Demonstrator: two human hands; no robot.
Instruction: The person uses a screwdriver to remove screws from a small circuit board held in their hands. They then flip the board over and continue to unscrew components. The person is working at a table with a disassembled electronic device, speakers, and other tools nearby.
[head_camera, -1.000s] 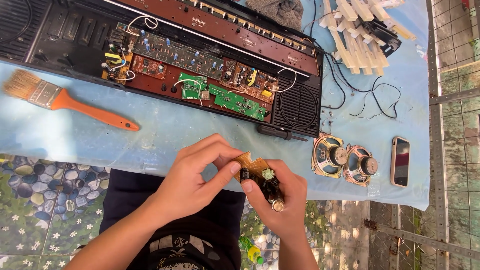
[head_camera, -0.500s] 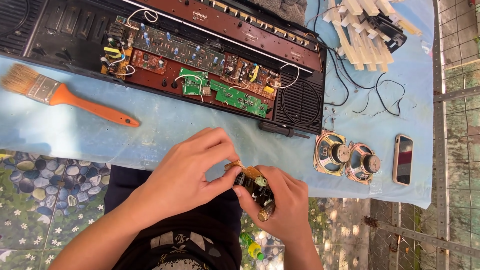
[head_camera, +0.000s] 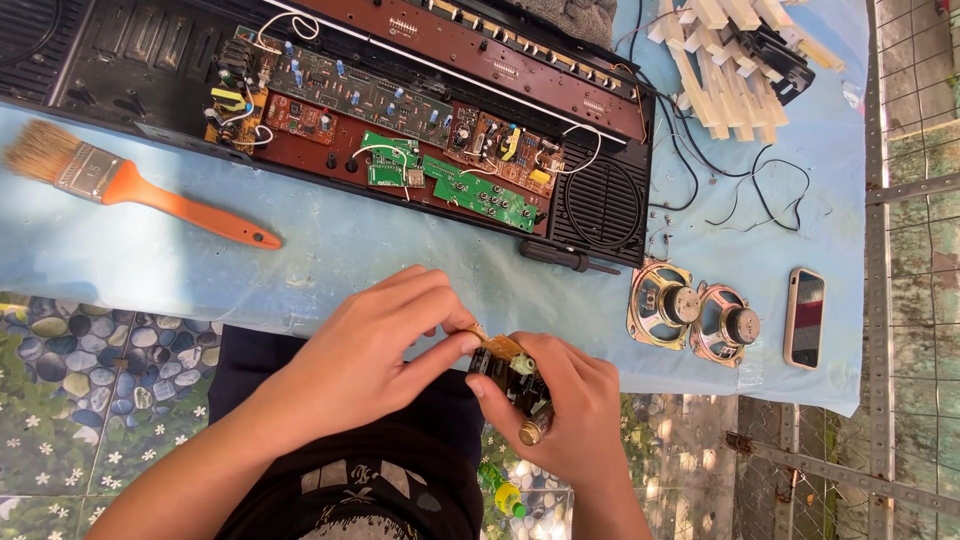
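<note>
Below the blue table (head_camera: 300, 270), both hands' fingers (head_camera: 455, 335) pinch a small module (head_camera: 515, 385), shaft toward the person.

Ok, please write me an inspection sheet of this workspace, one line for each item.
Surface: table under a light blue cover.
Job's things: small circuit board with a brass knob, held over the lap by both hands.
Clutter: opened electronic case showing circuit boards; orange-handled paintbrush; two loose speakers; phone; pile of pale keys; black screwdriver.
Grippers: left hand pinches the board's top edge; right hand has its grip around the board.
Cables: black wires lie loose by the case.
Surroundings: pebble-pattern floor; wire fence at the right.
</note>
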